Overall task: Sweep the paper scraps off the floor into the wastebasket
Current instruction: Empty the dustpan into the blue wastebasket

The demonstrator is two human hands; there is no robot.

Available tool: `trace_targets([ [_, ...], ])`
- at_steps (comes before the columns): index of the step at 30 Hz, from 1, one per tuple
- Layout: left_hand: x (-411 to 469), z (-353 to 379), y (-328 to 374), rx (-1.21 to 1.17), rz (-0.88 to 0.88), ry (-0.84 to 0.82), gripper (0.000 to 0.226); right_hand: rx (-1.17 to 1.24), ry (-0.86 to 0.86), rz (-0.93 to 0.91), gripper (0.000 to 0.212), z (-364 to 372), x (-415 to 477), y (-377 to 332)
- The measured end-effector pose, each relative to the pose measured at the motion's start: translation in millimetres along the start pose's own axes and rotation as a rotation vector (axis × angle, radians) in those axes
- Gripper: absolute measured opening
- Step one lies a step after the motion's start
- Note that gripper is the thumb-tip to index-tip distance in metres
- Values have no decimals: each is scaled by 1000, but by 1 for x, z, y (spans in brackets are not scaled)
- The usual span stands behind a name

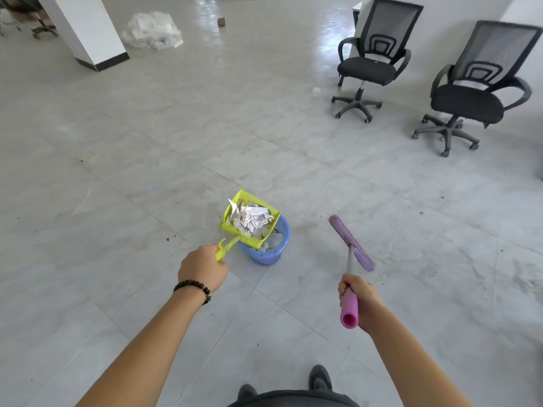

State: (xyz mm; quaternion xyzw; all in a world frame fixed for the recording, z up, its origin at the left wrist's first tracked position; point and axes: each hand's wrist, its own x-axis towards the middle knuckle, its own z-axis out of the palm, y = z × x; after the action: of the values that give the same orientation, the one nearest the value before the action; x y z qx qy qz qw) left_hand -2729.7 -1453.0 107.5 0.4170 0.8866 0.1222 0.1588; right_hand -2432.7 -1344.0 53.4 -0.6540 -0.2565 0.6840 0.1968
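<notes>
My left hand (202, 268) grips the handle of a lime-green dustpan (235, 201), held tilted over a small blue wastebasket (266, 255) on the tiled floor. Crumpled white paper scraps (254, 220) fill the pan, and some pale scraps lie inside the wastebasket. My right hand (360, 295) is closed around the pink grip of a broom (351, 243). Its purple head hangs to the right of the wastebasket, angled just above the floor.
Two black office chairs (367, 69) (470, 101) stand at the far right. A white pillar (88, 27) and a heap of clear plastic (152, 30) are at the back left. Dust and small dark specks mark the floor (440, 274) on the right. My shoes (320, 377) show at the bottom.
</notes>
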Motion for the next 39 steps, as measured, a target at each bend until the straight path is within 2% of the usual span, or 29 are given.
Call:
trace_targets([
  [3, 3, -11, -6, 108, 53, 5, 28, 31, -4, 18, 10, 6, -4, 12],
  [7, -3, -16, -1, 424, 198, -26, 34, 87, -39, 56, 8, 17, -9, 27],
  [11, -6, -7, 8, 625, 363, -127, 51, 245, -111, 163, 13, 21, -10, 39],
  [13, -9, -1, 12, 660, 392, -210, 47, 285, -132, 246, 12, 23, -8, 45],
  [15, -13, 6, 11, 608, 361, -276, 35, 309, -147, 309, 12, 26, -7, 50],
  [18, -16, 11, 3, 414, 180, -429, 25, 298, -168, 366, 12, 31, -7, 58],
  [20, -18, 15, 0, 59, -72, -581, 13, 267, -181, 388, 15, 33, -7, 63],
  [23, -21, 27, -10, -505, -405, -770, 21, 232, -195, 406, 17, 35, -8, 66],
  [25, -20, 36, -20, -756, -527, -855, 34, 245, -194, 403, 18, 35, -8, 64],
  [27, -19, 46, -27, -985, -660, -919, 31, 253, -191, 393, 21, 32, -8, 61],
  [29, -20, 57, -31, -1115, -770, -943, 23, 257, -188, 386, 21, 29, -8, 59],
  [32, -25, 73, -31, -1171, -797, -929, 12, 280, -184, 389, 16, 24, -8, 60],
  [36, -28, 86, -31, -1344, -785, -804, 30, 296, -204, 403, 19, 19, -9, 65],
  [39, -35, 84, -31, -1340, -769, -767, 34, 301, -209, 404, 19, 17, -12, 67],
])
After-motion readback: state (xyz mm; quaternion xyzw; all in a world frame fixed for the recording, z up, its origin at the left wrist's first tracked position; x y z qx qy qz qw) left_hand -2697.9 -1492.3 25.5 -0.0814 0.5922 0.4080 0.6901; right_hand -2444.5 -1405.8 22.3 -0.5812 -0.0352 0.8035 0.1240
